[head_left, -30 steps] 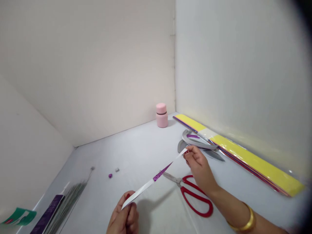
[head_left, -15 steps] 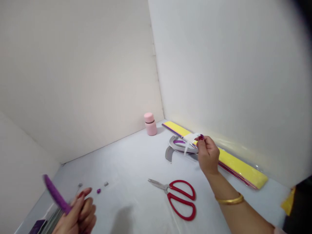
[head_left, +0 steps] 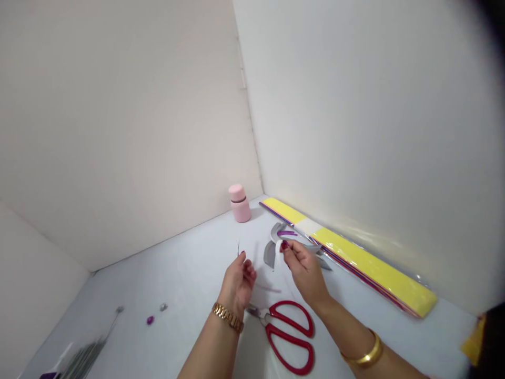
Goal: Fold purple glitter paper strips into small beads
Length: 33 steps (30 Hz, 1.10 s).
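Observation:
My left hand is pinched around a thin strip; only a narrow dark edge of it shows above the thumb. My right hand grips a white strip between thumb and fingertips, and the strip curls over and hangs down. Behind this hand lie curved grey strips and a small purple strip, partly covered by the hand. Red-handled scissors rest on the table below both hands, their blade tips hidden by my left wrist.
A pink bottle stands near the back corner. Along the right wall lies a plastic-wrapped pack of yellow sheets. On the left are a purple bead-like piece, a silvery piece and a bundle of grey stems.
My left hand has swung from the lower left to the middle, beside my right hand. My right hand has come left and slightly down with the white strip.

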Motion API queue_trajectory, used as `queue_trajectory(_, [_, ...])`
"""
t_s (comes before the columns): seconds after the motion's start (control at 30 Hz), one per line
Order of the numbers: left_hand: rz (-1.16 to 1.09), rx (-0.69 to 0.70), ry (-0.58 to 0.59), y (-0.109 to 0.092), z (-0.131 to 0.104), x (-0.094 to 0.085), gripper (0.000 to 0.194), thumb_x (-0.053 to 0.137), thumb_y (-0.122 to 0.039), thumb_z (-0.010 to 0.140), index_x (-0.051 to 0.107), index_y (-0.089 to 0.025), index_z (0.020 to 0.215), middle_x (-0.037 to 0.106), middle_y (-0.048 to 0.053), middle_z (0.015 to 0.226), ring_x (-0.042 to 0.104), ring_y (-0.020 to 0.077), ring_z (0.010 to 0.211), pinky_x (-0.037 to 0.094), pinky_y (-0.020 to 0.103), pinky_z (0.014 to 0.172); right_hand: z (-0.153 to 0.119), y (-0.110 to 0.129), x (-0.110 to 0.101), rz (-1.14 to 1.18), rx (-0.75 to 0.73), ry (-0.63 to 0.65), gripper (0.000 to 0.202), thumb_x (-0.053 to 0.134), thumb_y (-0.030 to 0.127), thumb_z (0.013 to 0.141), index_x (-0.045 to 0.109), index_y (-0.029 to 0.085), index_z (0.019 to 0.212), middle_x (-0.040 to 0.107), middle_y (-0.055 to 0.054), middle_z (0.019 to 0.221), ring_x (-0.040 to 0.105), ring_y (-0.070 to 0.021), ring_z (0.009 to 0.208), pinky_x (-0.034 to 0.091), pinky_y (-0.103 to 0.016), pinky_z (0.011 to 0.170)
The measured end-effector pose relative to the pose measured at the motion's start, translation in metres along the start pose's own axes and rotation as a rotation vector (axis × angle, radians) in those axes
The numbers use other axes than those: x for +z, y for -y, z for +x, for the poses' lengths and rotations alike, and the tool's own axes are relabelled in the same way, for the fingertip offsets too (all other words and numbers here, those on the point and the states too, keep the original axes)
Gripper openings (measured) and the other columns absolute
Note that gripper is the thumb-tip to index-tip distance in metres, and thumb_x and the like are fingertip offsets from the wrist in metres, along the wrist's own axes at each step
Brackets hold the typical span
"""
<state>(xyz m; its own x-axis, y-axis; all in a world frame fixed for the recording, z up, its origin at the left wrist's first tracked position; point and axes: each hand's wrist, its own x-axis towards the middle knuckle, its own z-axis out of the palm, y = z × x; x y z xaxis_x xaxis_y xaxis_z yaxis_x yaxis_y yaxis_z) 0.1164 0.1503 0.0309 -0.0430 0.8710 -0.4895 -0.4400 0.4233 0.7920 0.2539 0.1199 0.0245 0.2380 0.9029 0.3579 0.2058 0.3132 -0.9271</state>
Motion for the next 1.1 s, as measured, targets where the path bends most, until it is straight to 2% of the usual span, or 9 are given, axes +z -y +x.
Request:
queue_trajectory(0.1, [0.054, 0.130, -0.009, 0.003, -0.010, 0.001, 0.034, 0.056, -0.026, 0.083, 0.052, -0.017, 0.115, 0.052, 0.009, 0.123, 0.055, 0.0235, 0.102, 0.045, 0.043, 0.083, -0.001, 0.001, 0.002, -0.047, -0.014, 0.104, 0.027, 0.041, 0.038, 0.088, 0.046, 0.020, 0.069, 0.034, 0.006, 0.055, 0.033, -0.0111, 0.049, 0.029, -0.022, 0.048])
queue_trajectory(0.23, [0.109, 0.263, -0.016, 0.014, -0.041, -0.019, 0.040, 0.066, -0.033, 0.074, 0.057, -0.027, 0.113, 0.046, 0.002, 0.133, 0.037, 0.0184, 0.123, 0.031, 0.022, 0.093, -0.009, 0.006, 0.006, -0.118, -0.072, 0.240, 0.028, 0.040, 0.035, 0.089, 0.050, 0.019, 0.067, 0.042, 0.004, 0.055, 0.039, -0.0125, 0.051, 0.030, -0.023, 0.051])
queue_trajectory(0.3, [0.119, 0.181, 0.166, 0.021, -0.051, -0.035, 0.035, 0.058, -0.046, 0.076, 0.066, -0.018, 0.095, 0.068, 0.008, 0.094, 0.059, 0.0197, 0.093, 0.041, 0.025, 0.080, -0.017, 0.007, 0.011, -0.139, -0.121, 0.342, 0.027, 0.041, 0.033, 0.088, 0.056, 0.019, 0.070, 0.050, 0.001, 0.059, 0.045, -0.0141, 0.055, 0.033, -0.024, 0.056])
queue_trajectory(0.37, [0.137, 0.093, 0.240, 0.027, -0.057, -0.052, 0.047, 0.057, -0.057, 0.070, 0.066, -0.011, 0.066, 0.055, 0.001, 0.042, 0.055, 0.0156, 0.047, 0.044, 0.028, 0.057, -0.025, 0.006, 0.017, -0.145, -0.168, 0.455, 0.025, 0.043, 0.032, 0.087, 0.061, 0.020, 0.074, 0.058, -0.001, 0.066, 0.051, -0.0157, 0.062, 0.036, -0.025, 0.061])
queue_trajectory(0.47, [0.137, 0.068, 0.224, 0.030, -0.065, -0.081, 0.040, 0.065, -0.054, 0.065, 0.059, -0.015, 0.057, 0.030, -0.012, 0.030, 0.028, 0.0049, 0.029, 0.035, 0.020, 0.042, -0.033, 0.001, 0.025, -0.147, -0.187, 0.566, 0.022, 0.051, 0.034, 0.083, 0.066, 0.022, 0.074, 0.062, -0.003, 0.066, 0.054, -0.0171, 0.064, 0.038, -0.027, 0.065])
queue_trajectory(0.63, [0.314, 0.088, 0.096, 0.019, -0.087, -0.128, 0.047, 0.063, -0.061, 0.060, 0.060, -0.014, 0.059, 0.024, -0.013, 0.034, 0.012, 0.0034, 0.034, 0.014, 0.016, 0.034, -0.026, -0.009, 0.024, -0.132, -0.078, 0.500, 0.020, 0.055, 0.038, 0.080, 0.067, 0.023, 0.078, 0.066, -0.005, 0.076, 0.056, -0.0208, 0.074, 0.039, -0.033, 0.077])
queue_trajectory(0.77, [0.492, 0.295, -0.056, 0.019, -0.100, -0.151, 0.050, 0.059, -0.061, 0.064, 0.067, -0.013, 0.074, 0.027, -0.010, 0.038, 0.020, 0.0063, 0.038, 0.016, 0.018, 0.039, -0.024, -0.003, 0.027, -0.085, 0.124, 0.405, 0.028, 0.045, 0.041, 0.084, 0.063, 0.020, 0.081, 0.059, -0.003, 0.064, 0.052, -0.0169, 0.060, 0.041, -0.028, 0.058])
queue_trajectory(0.9, [0.591, 0.461, -0.076, 0.029, -0.102, -0.159, 0.054, 0.056, -0.060, 0.069, 0.068, -0.013, 0.095, 0.040, -0.007, 0.039, 0.031, 0.0082, 0.037, 0.026, 0.020, 0.043, -0.051, 0.017, 0.052, 0.046, 0.322, 0.624, 0.040, 0.042, 0.048, 0.084, 0.063, 0.015, 0.079, 0.059, -0.001, 0.061, 0.049, -0.0102, 0.046, 0.036, -0.020, 0.043])
queue_trajectory(1.1, [0.559, 0.462, 0.091, 0.043, -0.101, -0.157, 0.044, 0.055, -0.057, 0.072, 0.068, -0.016, 0.063, 0.062, 0.003, 0.047, 0.052, 0.0135, 0.046, 0.038, 0.021, 0.049, -0.096, 0.037, 0.096, 0.420, 0.509, 0.886, 0.034, 0.055, 0.050, 0.077, 0.061, 0.017, 0.080, 0.056, 0.003, 0.055, 0.053, -0.0098, 0.050, 0.038, -0.019, 0.049])
